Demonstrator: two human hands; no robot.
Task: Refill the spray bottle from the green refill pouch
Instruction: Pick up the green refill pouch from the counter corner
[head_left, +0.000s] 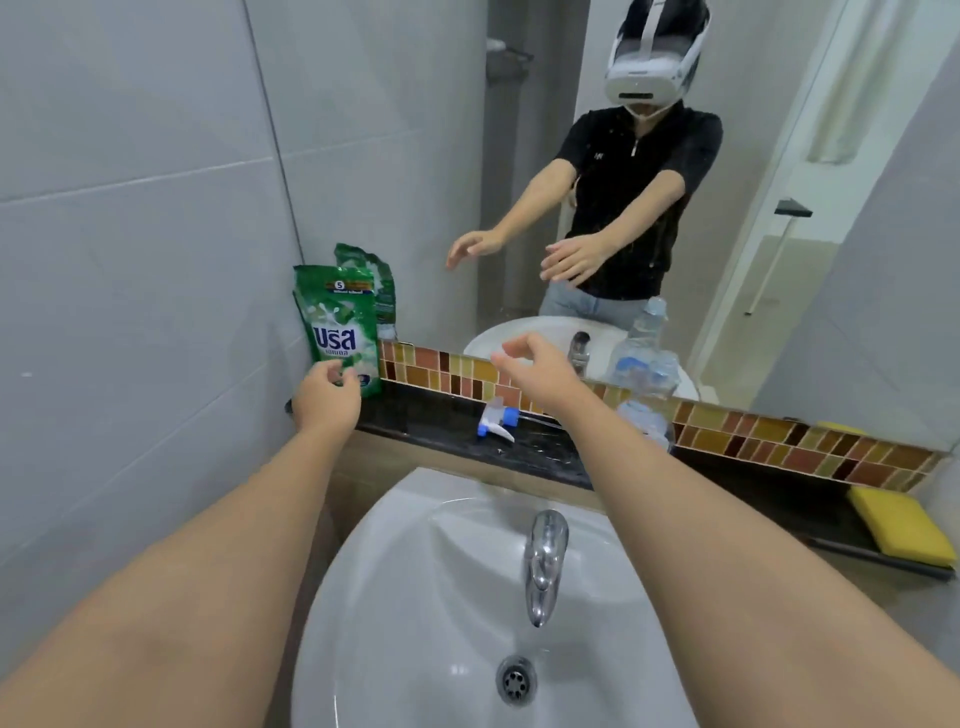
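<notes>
Head view: green refill pouch upright in the corner on the dark desk, against the wall. Soft, floppy, probably sloshy and slick; best pinched by both side edges, low down. Left hand half-curled, empty, just at its base. Right hand loosely spread, holding nothing. Spray bottle uncapped nearby, trigger head lying beside.
</notes>
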